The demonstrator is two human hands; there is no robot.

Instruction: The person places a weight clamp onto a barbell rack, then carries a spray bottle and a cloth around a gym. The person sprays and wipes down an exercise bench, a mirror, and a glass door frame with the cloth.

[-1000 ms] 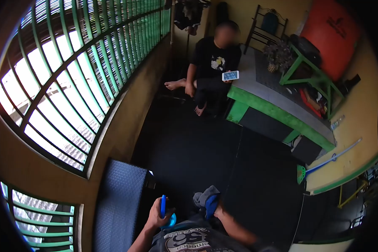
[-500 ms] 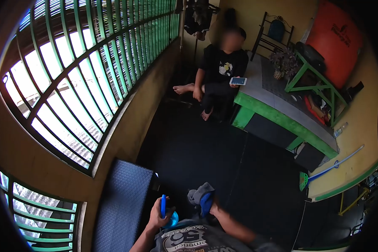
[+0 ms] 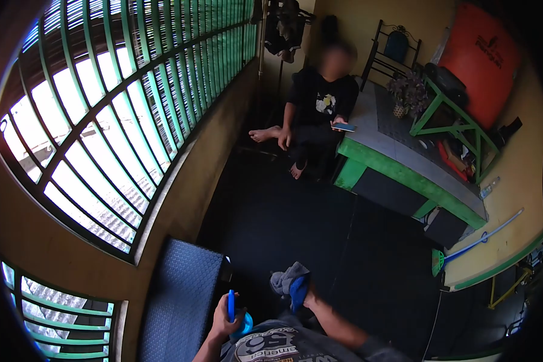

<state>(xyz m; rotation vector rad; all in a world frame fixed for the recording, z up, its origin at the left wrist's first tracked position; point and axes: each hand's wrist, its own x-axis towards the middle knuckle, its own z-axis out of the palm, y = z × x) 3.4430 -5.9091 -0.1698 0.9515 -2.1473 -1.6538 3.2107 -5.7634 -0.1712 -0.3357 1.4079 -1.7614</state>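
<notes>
The spray-type bottle [image 3: 243,326] sits upright in the left hand [image 3: 224,321], which closes around it near its blue head, probably for a firm, one-handed hold. The right hand [image 3: 309,298], fingers largely hidden, grips a grey-and-blue cloth [image 3: 291,282], apparently bunched to suit one fist. A textured bench [image 3: 180,295] lies near the left hand; beyond the black floor [image 3: 277,223], a seated person [image 3: 321,96] holds a phone [image 3: 344,127], screen tilted upward, seemingly for viewing.
</notes>
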